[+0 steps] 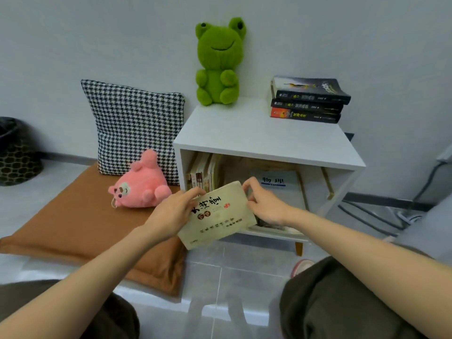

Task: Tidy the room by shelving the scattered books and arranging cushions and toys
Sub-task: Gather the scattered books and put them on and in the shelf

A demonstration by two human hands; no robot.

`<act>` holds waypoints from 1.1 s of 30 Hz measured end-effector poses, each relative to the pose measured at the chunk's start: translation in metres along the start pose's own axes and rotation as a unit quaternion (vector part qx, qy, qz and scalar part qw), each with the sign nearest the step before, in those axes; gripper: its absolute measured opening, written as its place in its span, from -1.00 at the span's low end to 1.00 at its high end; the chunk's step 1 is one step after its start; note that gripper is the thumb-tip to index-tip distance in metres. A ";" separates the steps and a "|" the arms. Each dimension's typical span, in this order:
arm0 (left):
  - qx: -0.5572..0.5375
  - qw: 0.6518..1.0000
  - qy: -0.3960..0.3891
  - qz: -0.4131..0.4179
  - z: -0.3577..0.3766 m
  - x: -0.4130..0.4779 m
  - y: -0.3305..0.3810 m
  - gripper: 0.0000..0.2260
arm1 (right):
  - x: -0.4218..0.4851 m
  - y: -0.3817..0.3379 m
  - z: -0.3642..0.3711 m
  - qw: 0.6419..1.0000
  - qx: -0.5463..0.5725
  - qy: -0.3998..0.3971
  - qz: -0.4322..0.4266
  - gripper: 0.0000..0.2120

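Shelving of books is the step in hand. Both hands are holding a cream-covered paperback book with dark calligraphy [218, 214] in front of the open compartment of a white box-shaped shelf unit on short wooden legs [269, 145]. The left hand [171, 214] is clamping the book's left edge, thumb over the cover and fingers hidden beneath. The right hand [265, 204] is pinching the book's upper right corner between thumb and forefinger. The book is lying tilted and cover-up, just short of the opening and not yet inside.

Beyond the grip, inside the compartment, a row of upright pale-spined books [204, 172] is standing at the left wall, and a grey-blue textbook [276, 184] is leaning against the back, behind the right hand. Between them a gap is showing. Something dark is lying on the compartment floor under the right wrist; it cannot be identified.

Judgement: the next move is calling for the book to be turned upright, spine outward, and slid into that gap beside the upright row.

Above the grip, a green plush frog [219, 62] and a stack of three dark paperbacks [308, 101] are resting on the unit's top. Left of the grip, a pink plush bear [140, 182] is lying toppled on a flat brown floor cushion [73, 216], against a black-and-white houndstooth cushion [137, 123]; the bear is probably awaiting arrangement.
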State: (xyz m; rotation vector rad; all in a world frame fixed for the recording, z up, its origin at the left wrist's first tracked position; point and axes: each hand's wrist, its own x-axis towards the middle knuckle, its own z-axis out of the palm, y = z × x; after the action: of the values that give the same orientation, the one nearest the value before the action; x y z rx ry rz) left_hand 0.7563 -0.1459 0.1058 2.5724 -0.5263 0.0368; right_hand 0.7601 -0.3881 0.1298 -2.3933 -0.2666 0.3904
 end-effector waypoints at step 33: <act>-0.294 0.928 0.015 -0.230 -0.021 0.021 -0.001 -0.71 | 0.001 0.001 0.045 0.986 -0.144 0.005 -0.088 -0.29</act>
State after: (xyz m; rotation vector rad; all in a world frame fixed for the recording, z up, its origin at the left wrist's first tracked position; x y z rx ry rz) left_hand 0.7779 -0.1424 0.1258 2.0325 0.0917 -0.2129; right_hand 0.7457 -0.3618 0.0965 -2.6254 -0.5583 0.2718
